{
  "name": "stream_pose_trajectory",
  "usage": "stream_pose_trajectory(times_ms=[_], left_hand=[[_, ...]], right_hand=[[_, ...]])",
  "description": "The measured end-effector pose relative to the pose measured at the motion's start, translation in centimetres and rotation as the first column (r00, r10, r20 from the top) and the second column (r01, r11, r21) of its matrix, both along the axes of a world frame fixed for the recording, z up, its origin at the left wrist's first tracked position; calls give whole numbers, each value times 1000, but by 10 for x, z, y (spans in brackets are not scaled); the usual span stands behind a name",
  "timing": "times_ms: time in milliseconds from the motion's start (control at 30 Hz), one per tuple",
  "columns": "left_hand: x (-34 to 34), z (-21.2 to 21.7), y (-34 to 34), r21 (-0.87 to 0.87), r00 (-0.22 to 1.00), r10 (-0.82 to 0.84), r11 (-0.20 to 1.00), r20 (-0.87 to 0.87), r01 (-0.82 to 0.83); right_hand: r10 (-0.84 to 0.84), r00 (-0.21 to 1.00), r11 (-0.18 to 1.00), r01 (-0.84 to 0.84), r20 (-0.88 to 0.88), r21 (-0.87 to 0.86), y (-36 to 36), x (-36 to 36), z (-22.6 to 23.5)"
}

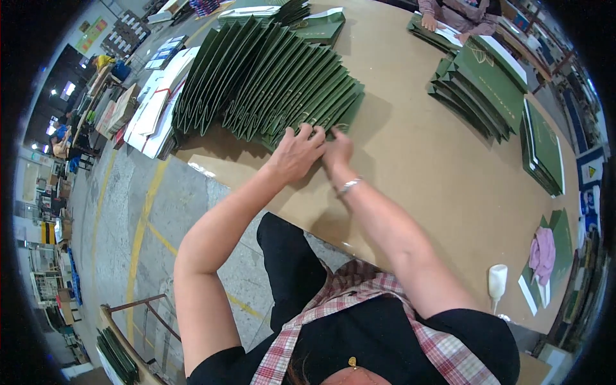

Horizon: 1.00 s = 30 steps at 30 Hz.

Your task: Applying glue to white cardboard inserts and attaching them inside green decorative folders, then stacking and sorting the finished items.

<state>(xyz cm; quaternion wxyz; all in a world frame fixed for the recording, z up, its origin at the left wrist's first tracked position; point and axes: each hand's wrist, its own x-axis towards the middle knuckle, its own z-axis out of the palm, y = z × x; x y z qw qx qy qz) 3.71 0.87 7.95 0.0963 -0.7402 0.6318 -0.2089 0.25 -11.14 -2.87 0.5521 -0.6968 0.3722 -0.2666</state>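
Observation:
A long row of green folded paper bags (289, 77) stands fanned out on the brown table, overlapping, with pleated sides toward me. My left hand (298, 154) is at the near right end of the row, its fingers bent over the lower edges of the last green paper bags. Close beside it, my right hand (338, 152) reaches the corner of the endmost bag. Its fingers are curled and slightly blurred, and their grip is partly hidden. A thin cord handle shows near the fingertips of both hands.
More green bags (484, 86) lie at the right, near a co-worker's hands (428, 22). A white squeeze bottle (497, 282) and a pink cloth (542, 255) rest at the near right. White sheets (154, 109) are stacked left of the row. The table's front edge (308, 232) runs below my forearms.

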Motion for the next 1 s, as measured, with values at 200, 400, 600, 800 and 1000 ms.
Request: stream_pose_trajectory(times_ms=[200,400,600,800,1000], left_hand=[[4,-20,17,10,996,8,1000,91,-9],[8,-20,19,1,1000,26,1000,2,-26],[-4,-40,2,-63,993,0,998,-120,-7],[-33,-31,-4,134,944,274,959,-185,-252],[-100,-65,-38,-222,861,-24,970,-508,-104]], right_hand=[[268,959,963,-269,92,-7,-7,-9,-11],[264,943,800,-332,204,499,-16,-33,18],[221,975,960,-217,-3,179,-17,-25,1],[386,887,773,-461,-253,-437,-71,-97,60],[-6,996,909,-32,-90,-415,-161,-228,80]])
